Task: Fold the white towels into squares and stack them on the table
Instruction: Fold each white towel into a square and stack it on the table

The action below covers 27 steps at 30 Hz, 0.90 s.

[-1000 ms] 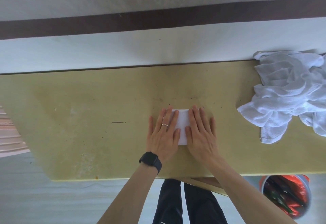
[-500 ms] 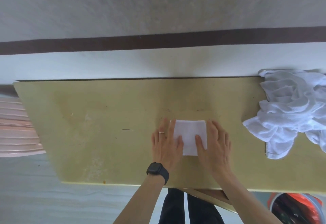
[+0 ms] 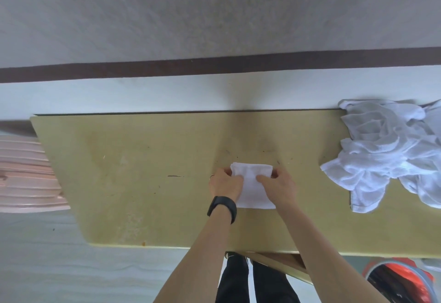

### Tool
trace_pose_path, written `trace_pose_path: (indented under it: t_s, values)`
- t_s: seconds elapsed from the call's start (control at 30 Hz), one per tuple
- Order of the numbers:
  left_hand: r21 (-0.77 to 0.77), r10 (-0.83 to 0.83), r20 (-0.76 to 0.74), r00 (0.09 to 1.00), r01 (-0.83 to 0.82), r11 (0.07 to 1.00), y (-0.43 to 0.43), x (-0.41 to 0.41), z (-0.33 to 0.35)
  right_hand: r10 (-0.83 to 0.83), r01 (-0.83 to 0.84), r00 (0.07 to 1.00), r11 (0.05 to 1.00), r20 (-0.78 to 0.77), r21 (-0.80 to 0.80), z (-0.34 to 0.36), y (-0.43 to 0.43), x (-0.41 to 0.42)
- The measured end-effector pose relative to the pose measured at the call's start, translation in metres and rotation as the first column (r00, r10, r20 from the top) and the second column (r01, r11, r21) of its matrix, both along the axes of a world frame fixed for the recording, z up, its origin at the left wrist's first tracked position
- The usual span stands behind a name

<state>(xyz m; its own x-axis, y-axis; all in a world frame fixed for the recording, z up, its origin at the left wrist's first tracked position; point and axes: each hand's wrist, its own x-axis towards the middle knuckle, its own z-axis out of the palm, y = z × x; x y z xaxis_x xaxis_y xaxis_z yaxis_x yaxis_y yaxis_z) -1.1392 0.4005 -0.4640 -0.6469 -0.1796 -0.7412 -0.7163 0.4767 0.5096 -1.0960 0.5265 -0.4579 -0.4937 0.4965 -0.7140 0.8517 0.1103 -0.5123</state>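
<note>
Yellow table (image 3: 148, 159), both hands (image 3: 225, 184) (image 3: 278, 184) gripping folded white towel (image 3: 253, 183).

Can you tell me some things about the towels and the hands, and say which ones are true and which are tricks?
1. Both hands, left hand and right hand, grip the folded towel. True.
2. The pile of unfolded towels lies at the table's left end. False: it is at the right end.
3. The left wrist wears a black watch. True.
4. The folded towel is blue. False: it is white.
</note>
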Motion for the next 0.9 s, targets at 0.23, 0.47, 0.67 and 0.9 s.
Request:
trace_pose_path:
  t_s: [0.23,0.47,0.67,0.9]
  values:
    - [0.089,-0.177,-0.425,0.888,0.235,0.968,-0.026,0.006,0.059,0.047,-0.047,0.936,0.999,-0.350,0.008,0.050,0.009,0.016]
    - [-0.006,-0.265,-0.701,0.662,0.366,0.931,-0.058,0.007,0.165,0.477,-0.296,0.696,0.871,-0.536,0.391,0.158,0.015,0.024]
    - [-0.021,-0.246,-0.766,0.594,0.359,0.933,-0.089,0.017,0.255,0.536,-0.230,0.538,0.836,-0.650,0.499,0.242,-0.004,0.030]
    - [-0.089,-0.197,-0.815,0.545,0.219,0.972,-0.135,0.069,0.320,0.511,-0.313,0.406,0.857,-0.758,0.410,0.303,-0.047,0.041]
